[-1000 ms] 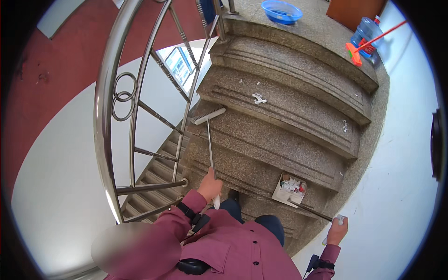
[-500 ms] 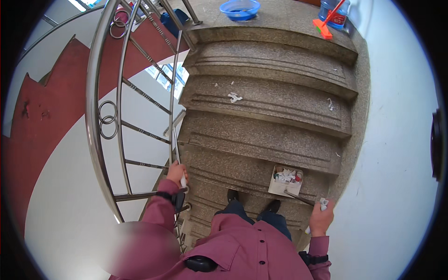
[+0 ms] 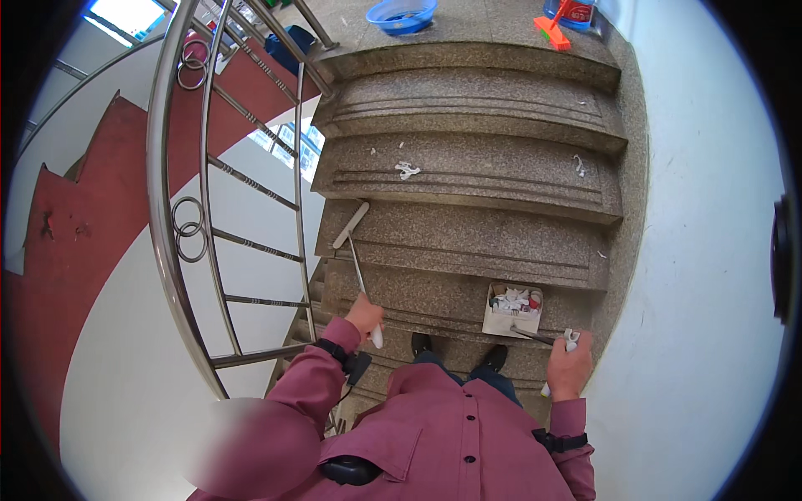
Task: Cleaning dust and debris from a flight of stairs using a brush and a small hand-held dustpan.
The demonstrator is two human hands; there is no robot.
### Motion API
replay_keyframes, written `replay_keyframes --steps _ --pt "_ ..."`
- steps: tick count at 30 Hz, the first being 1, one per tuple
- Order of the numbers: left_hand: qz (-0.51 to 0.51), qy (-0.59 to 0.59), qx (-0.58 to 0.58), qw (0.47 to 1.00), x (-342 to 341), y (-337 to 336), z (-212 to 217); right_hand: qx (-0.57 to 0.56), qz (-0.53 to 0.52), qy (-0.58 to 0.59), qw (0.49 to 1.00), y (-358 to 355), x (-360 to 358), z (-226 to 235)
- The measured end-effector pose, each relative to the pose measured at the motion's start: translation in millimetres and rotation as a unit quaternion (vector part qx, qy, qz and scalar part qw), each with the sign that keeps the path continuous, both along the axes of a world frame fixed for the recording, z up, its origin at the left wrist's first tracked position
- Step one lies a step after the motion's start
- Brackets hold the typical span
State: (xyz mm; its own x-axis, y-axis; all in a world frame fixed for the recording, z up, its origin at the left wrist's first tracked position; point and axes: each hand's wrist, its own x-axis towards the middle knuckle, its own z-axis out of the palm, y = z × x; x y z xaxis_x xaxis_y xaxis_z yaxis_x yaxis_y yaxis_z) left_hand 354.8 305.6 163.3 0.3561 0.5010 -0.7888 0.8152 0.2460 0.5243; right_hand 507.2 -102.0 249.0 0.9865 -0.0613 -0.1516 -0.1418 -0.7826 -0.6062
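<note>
Right now I look down a grey stone staircase from above. My left hand has its fingers wrapped around the white grip of a long-handled broom. The broom's thin metal pole leans up and to the left, and its flat white head rests on the step two up from my feet, near the left edge by the railing. My right hand has its fingers closed around the handle of a dustpan. The dustpan sits on the step just in front of my black shoes, and it is full of white paper scraps with a bit of red.

A crumpled white scrap lies on a step higher up, and a smaller white scrap lies near the right end of that same step. On the landing at the top I see a blue basin and an orange brush. A shiny metal railing curves down on my left.
</note>
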Motion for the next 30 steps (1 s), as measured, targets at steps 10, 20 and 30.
replay_keyframes --steps 10,20,30 --pt "-0.059 -0.014 -0.054 0.997 25.4 -62.6 14.0 0.0 0.007 -0.035 0.999 -9.6 0.4 -8.8" --pt "-0.084 -0.014 -0.09 0.992 27.4 -99.4 54.5 0.0 0.005 -0.037 0.999 -12.1 -1.9 -6.0" --pt "-0.038 -0.086 -0.109 0.99 -30.6 -62.5 101.4 0.009 0.014 -0.037 0.999 -16.5 -3.0 -10.0"
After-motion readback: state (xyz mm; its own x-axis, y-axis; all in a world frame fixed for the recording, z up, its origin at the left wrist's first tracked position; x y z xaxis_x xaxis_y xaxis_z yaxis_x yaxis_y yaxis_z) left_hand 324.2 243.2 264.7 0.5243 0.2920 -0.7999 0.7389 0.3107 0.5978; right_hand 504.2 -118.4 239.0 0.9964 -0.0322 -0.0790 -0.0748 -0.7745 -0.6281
